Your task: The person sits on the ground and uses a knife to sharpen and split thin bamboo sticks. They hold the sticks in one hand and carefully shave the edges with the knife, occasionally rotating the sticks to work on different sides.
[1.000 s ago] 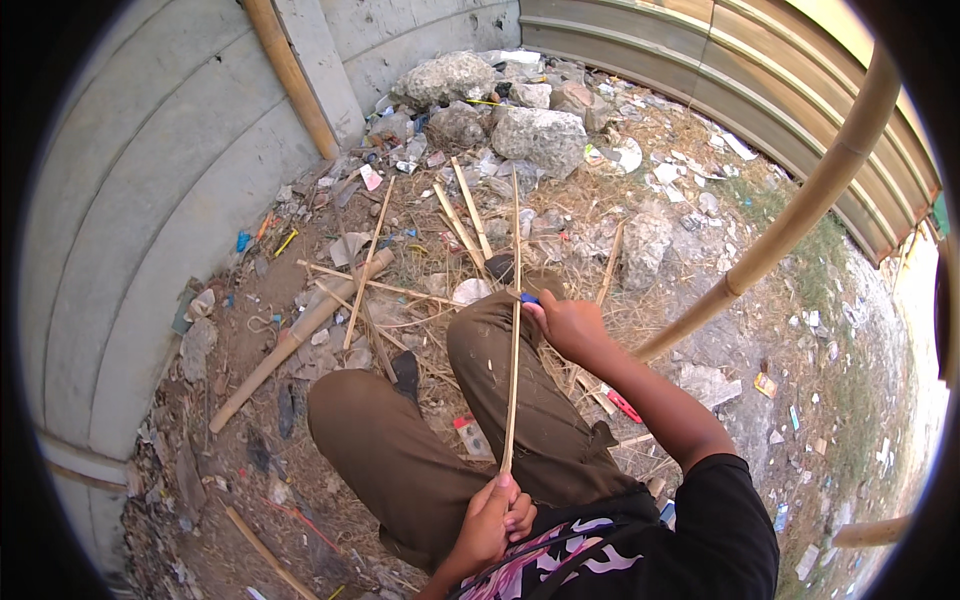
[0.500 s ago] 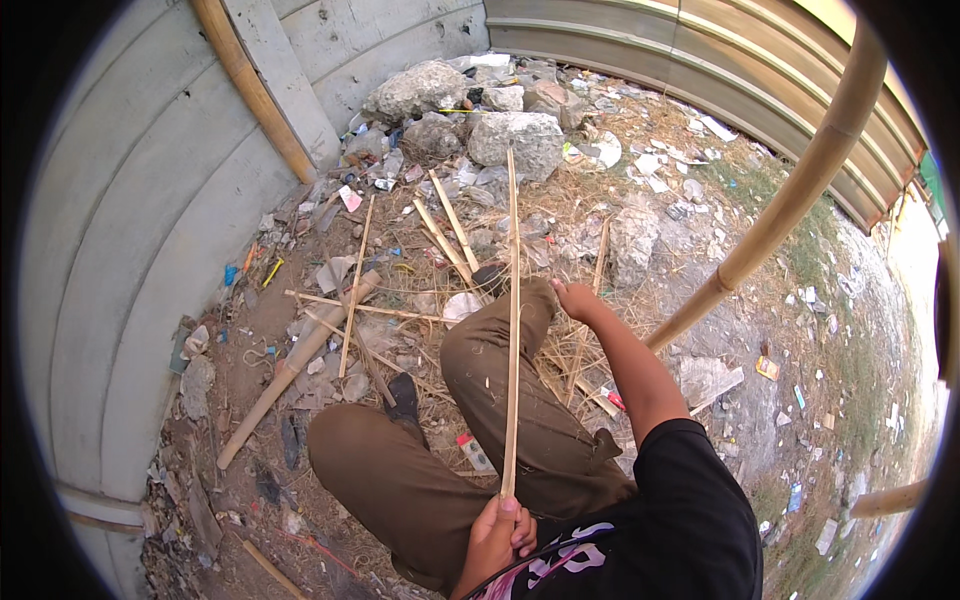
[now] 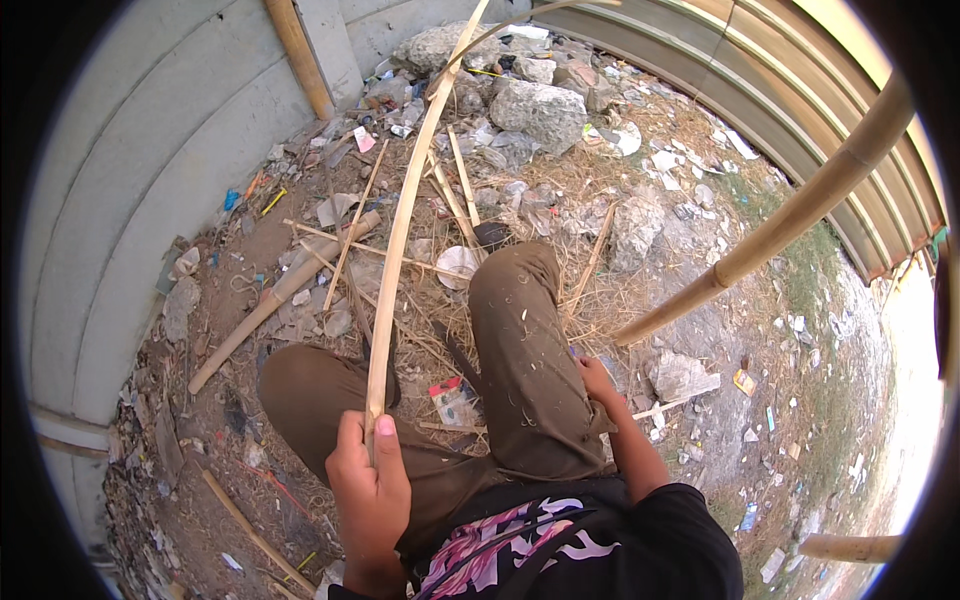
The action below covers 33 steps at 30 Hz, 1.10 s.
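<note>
My left hand (image 3: 370,480) grips the lower end of a long pale bamboo strip (image 3: 400,235) between thumb and fingers, holding it upright in front of me. Near the strip's top, a thin curved sliver (image 3: 530,18) splits away to the right. My right hand (image 3: 597,382) is low beside my bent right leg (image 3: 525,340), its fingers curled and partly hidden; what it holds does not show. A dark, flat, blade-like piece (image 3: 458,358) shows between my legs, one end hidden by the right leg.
Bamboo strips (image 3: 357,225) and a thick bamboo pole (image 3: 285,300) lie on the littered ground. A slanting bamboo pole (image 3: 770,220) stands at my right. Rocks (image 3: 540,112) lie ahead, before a grey panel wall (image 3: 150,180) and a corrugated metal fence (image 3: 690,50).
My left hand has moved left and up with the strip, which now leans and bows. My right hand has dropped from beyond the knee to beside the leg. A sliver now shows at the top.
</note>
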{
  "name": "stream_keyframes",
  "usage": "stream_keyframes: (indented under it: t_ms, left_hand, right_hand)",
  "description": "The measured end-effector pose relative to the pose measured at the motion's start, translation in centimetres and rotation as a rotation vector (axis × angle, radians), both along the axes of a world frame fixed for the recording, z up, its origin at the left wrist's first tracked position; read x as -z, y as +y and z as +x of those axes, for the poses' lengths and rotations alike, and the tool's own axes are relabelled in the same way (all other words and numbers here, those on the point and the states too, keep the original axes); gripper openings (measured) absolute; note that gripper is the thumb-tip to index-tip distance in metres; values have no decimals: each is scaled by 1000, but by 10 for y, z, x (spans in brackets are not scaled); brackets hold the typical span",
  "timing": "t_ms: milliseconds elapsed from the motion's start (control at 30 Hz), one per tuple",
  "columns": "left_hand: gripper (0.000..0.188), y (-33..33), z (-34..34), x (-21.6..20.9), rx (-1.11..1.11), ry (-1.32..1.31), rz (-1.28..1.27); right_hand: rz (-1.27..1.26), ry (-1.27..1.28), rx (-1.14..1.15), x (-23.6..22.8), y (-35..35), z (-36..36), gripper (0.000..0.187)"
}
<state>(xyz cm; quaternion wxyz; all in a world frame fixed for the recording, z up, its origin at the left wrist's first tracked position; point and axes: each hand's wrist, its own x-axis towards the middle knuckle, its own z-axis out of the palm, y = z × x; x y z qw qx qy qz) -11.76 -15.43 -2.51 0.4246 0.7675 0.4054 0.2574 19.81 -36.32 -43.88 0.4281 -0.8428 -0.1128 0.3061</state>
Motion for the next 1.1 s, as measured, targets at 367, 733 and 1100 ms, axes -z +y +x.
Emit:
stream_keyframes:
  t_ms: [367,733,1100]
  left_hand:
    - [24,129,44,-97,-149,528,742]
    - [22,167,56,-64,-205,540,499]
    - [27,182,65,-69,-309,-45,362]
  right_hand:
    - [344,-471,-68,-379,122,8,33]
    - [-591,-694,-937,-84,214,-47,36]
    - [-794,-173,-1430,-27,175,-108,48]
